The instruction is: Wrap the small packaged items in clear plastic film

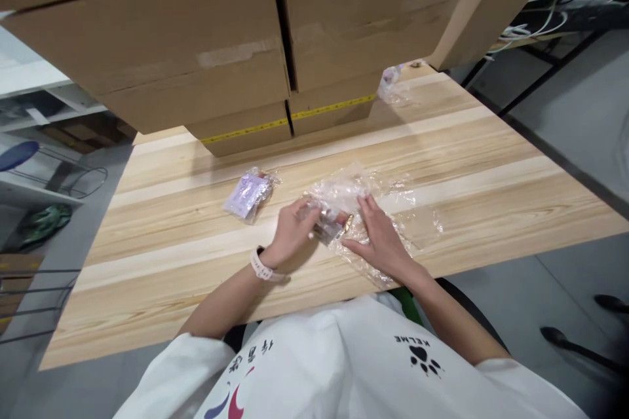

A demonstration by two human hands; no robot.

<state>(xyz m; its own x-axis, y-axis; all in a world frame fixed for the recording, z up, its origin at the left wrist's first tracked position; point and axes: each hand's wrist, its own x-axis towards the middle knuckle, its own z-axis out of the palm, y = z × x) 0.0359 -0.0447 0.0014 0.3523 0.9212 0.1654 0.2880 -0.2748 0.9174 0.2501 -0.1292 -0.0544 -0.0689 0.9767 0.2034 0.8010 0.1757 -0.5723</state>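
Note:
A sheet of clear bubble wrap (361,186) lies spread on the wooden table in front of me. On it, between my hands, rests a small dark item (329,226) with reddish and gold parts; its exact kind is unclear. My left hand (293,230), with a pale watch strap at the wrist, has thumb and fingers closed at the left edge of the wrap, against the item. Fingers apart, my right hand (381,236) lies flat on the wrap to the item's right. Further left sits a light-purple packet (248,195) in clear plastic, touched by neither hand.
Large cardboard boxes (196,46) are stacked along the far side of the wooden table (162,262). Beyond them at the right lies more crumpled clear plastic (392,82). A blue stool (19,156) stands off to the left, and white cables (533,29) hang at the upper right.

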